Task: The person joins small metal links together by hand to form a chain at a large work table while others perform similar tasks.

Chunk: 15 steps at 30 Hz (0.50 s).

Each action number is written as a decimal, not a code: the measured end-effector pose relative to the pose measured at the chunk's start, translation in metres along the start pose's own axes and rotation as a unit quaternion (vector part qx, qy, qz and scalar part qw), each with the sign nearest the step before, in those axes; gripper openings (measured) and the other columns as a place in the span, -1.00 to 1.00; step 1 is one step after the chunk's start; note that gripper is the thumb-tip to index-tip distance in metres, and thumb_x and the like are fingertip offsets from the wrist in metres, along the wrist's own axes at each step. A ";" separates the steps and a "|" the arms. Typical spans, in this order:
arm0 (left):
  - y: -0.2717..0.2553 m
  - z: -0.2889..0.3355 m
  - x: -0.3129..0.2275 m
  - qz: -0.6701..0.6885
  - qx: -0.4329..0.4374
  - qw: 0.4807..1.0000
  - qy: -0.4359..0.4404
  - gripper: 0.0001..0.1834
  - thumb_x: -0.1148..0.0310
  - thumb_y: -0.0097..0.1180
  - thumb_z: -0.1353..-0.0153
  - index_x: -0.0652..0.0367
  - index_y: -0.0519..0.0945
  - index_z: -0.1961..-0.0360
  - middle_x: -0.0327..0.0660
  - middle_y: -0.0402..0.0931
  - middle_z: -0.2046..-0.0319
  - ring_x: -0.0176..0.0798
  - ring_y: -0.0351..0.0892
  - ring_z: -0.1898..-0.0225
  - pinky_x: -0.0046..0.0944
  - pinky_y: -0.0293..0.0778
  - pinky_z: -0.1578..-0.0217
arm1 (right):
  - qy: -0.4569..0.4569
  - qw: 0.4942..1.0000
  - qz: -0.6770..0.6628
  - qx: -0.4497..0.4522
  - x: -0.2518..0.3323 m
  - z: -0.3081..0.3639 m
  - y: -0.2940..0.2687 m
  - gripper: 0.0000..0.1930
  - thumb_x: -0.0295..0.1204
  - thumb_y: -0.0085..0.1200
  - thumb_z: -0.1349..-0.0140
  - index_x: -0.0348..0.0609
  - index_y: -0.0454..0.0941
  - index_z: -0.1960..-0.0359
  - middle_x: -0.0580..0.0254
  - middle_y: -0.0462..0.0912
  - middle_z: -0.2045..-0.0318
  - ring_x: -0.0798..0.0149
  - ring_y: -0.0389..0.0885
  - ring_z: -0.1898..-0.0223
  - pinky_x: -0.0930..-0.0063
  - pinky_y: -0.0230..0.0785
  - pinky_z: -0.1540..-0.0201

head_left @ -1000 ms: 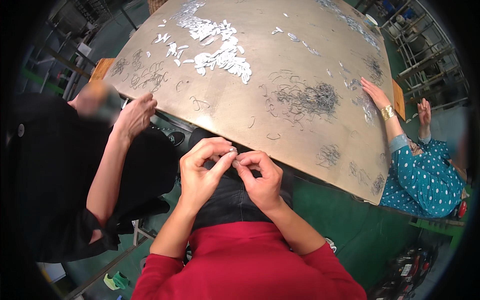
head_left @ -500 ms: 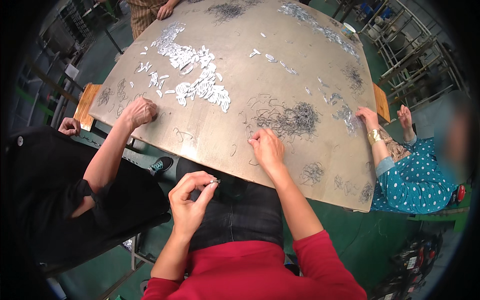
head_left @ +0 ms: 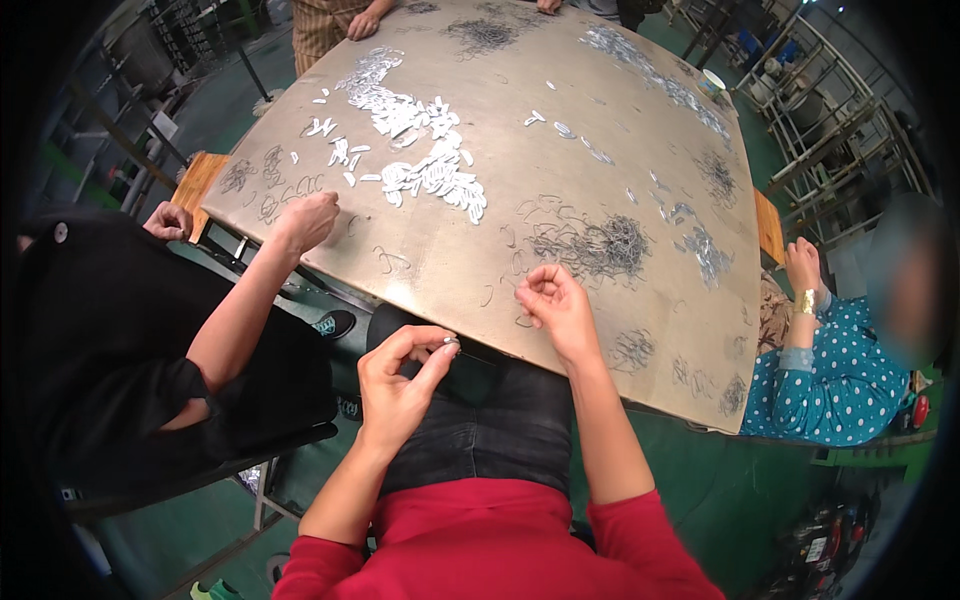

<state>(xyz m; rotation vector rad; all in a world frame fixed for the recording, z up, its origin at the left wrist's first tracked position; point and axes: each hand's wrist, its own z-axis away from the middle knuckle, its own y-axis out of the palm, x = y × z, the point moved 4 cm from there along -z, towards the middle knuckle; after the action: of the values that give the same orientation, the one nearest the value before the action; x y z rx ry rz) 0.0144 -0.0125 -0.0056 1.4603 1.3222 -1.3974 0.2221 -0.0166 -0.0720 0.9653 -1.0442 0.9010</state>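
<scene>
My left hand (head_left: 405, 385) is held over my lap, just off the table's near edge. Its thumb and forefinger pinch a small shiny metal piece (head_left: 451, 342), too small to name exactly. My right hand (head_left: 562, 312) hovers over the near part of the table, thumb and fingertips pressed together; what they hold, if anything, I cannot make out. A tangled heap of thin dark bent wires (head_left: 600, 245) lies just beyond it, with a few single wires beside the fingers. Further left on the tabletop spreads a pile of flat white oval pieces (head_left: 430, 180).
The big tan table (head_left: 440, 270) carries more small wire clusters (head_left: 632, 348) and silvery pieces (head_left: 660, 80). A co-worker's hand (head_left: 312, 222) reaches onto it from the left. Another person (head_left: 830, 360) in dotted teal sits at the right. A small tub (head_left: 712, 82) stands at the far right edge.
My right fingers have lifted slightly and drawn together near the wires. My left hand keeps its pinch. The co-worker at the right has pulled a hand back off the table. The view has shifted slightly.
</scene>
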 end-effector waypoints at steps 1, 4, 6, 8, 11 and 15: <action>0.000 -0.001 -0.001 -0.002 -0.004 1.000 0.000 -0.92 0.59 0.18 -0.03 0.32 0.59 0.39 -0.25 0.57 0.48 -0.52 0.47 0.52 -0.52 0.38 0.46 | 0.000 1.000 0.000 0.005 0.008 0.010 0.009 -0.83 -0.57 0.12 -0.11 -0.20 0.37 0.31 0.29 0.51 0.43 0.54 0.46 0.50 0.72 0.27 0.52; 0.001 -0.002 -0.002 -0.006 0.000 1.000 0.006 -0.93 0.57 0.16 -0.06 0.31 0.60 0.39 -0.25 0.58 0.50 -0.51 0.49 0.51 -0.50 0.39 0.45 | -0.016 0.994 -0.099 0.032 0.023 0.042 0.038 -0.76 -0.60 0.11 -0.11 -0.20 0.32 0.24 0.23 0.51 0.41 0.49 0.49 0.47 0.71 0.33 0.53; 0.001 -0.002 -0.002 -0.003 0.000 1.000 0.005 -0.93 0.57 0.16 -0.05 0.31 0.60 0.38 -0.25 0.58 0.50 -0.51 0.49 0.51 -0.50 0.40 0.45 | -0.056 0.988 -0.137 0.044 0.031 0.059 0.051 -0.75 -0.62 0.10 -0.11 -0.23 0.27 0.24 0.17 0.51 0.37 0.46 0.53 0.43 0.68 0.41 0.48; 0.002 -0.003 -0.004 -0.001 -0.001 1.000 0.011 -0.92 0.57 0.16 -0.05 0.30 0.60 0.38 -0.23 0.58 0.50 -0.50 0.49 0.51 -0.50 0.40 0.45 | -0.072 0.987 -0.136 0.038 0.034 0.070 0.060 -0.75 -0.63 0.09 -0.12 -0.24 0.26 0.24 0.15 0.51 0.36 0.43 0.54 0.41 0.66 0.43 0.46; 0.002 -0.004 -0.003 0.009 0.005 1.000 0.013 -0.92 0.58 0.16 -0.05 0.31 0.60 0.38 -0.22 0.59 0.50 -0.48 0.50 0.51 -0.49 0.41 0.45 | -0.110 0.985 -0.131 0.024 0.031 0.076 0.068 -0.78 -0.67 0.05 -0.14 -0.27 0.26 0.25 0.12 0.51 0.34 0.40 0.57 0.38 0.62 0.48 0.38; 0.004 -0.006 -0.018 -0.044 0.019 0.997 0.052 -0.90 0.61 0.16 -0.03 0.31 0.60 0.38 -0.19 0.59 0.50 -0.43 0.53 0.51 -0.46 0.43 0.46 | -0.195 0.977 -0.076 -0.037 0.029 0.076 0.072 -0.80 -0.68 0.05 -0.13 -0.29 0.28 0.28 0.09 0.53 0.32 0.40 0.58 0.35 0.59 0.50 0.36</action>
<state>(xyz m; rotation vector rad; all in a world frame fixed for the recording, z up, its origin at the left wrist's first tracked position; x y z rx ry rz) 0.0215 -0.0111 0.0124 1.5351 1.4478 -1.4262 0.1419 -0.0613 -0.0138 1.1695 -1.3034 0.5519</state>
